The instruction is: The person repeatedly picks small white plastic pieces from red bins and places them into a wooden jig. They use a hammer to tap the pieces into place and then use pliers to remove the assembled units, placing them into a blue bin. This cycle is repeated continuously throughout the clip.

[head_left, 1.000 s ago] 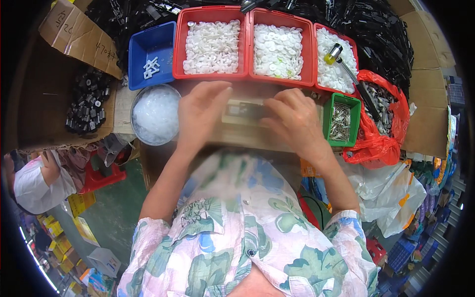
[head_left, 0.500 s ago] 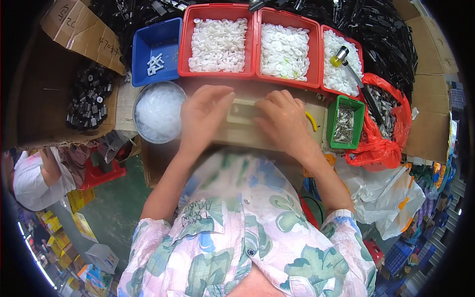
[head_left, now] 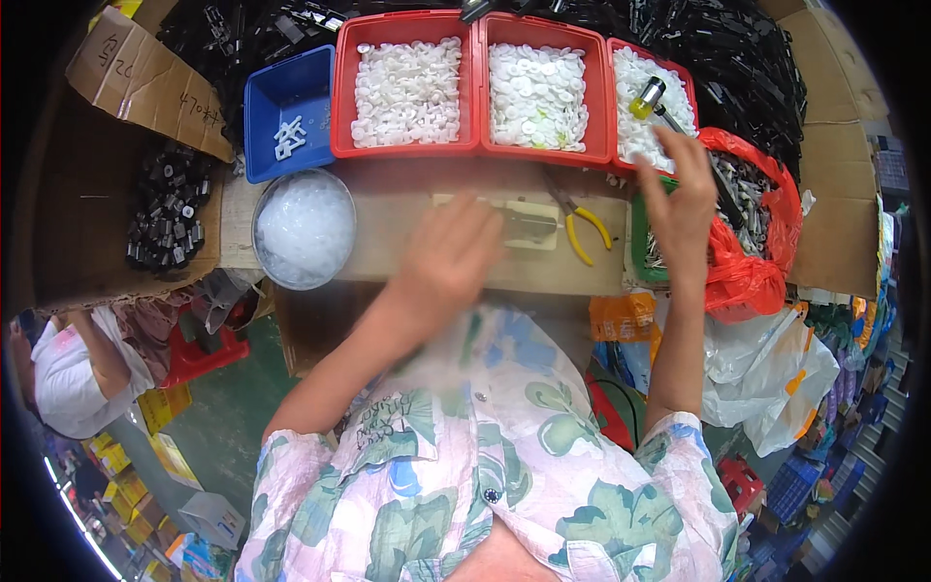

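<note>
My left hand (head_left: 451, 254) is over the left part of a cream rectangular block (head_left: 543, 208) on the wooden board; motion smears its fingers. A flat greyish piece (head_left: 529, 227) lies on the block. Off to the right, my right hand (head_left: 687, 199) is raised above a green tray (head_left: 638, 238) of metal pins, thumb and fingers apart. Close to its fingertips is a hammer (head_left: 648, 99) with a yellow-and-metal head, resting on white parts; the hand partly hides its dark handle. Yellow-handled pliers (head_left: 593, 223) lie right of the block.
Red bins (head_left: 480, 87) of white plastic parts line the back, beside a blue bin (head_left: 262, 107). At left are a round bowl (head_left: 304, 230) and a carton (head_left: 78, 213) of black parts. A red bag (head_left: 747, 281) of metal parts sits at right; black strips (head_left: 718, 58) are heaped behind.
My right hand has left the block and moved right, up to the hammer. My left hand has shifted right onto the block. The pliers and the greyish piece now show.
</note>
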Tool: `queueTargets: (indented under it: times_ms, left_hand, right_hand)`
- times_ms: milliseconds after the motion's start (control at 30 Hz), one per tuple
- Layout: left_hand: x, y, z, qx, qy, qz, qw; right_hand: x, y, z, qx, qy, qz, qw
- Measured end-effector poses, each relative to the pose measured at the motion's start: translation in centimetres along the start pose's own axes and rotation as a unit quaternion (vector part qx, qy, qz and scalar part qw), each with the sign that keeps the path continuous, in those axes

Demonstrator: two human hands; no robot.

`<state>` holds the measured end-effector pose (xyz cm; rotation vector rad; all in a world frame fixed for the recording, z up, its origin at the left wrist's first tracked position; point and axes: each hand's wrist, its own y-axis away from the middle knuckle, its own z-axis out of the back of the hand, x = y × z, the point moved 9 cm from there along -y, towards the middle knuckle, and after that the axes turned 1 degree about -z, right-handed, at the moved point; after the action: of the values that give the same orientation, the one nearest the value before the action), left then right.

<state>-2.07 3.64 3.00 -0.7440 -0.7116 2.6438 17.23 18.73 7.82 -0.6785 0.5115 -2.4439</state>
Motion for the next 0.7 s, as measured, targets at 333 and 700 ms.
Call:
queueTargets:
  times_ms: [333,700]
  left_hand:
    - [-0.2,0.7,-1.9,0.013,-0.012,-0.065,0.998]
    - [-0.2,0.8,-2.6,-0.027,-0.037,-0.103,0.994]
  right_hand:
    - [-8.8,-1.4,-0.4,0.036,0.208,0.007,0.977]
    - [1.5,2.5,1.1,0.105,-0.08,-0.001,0.991]
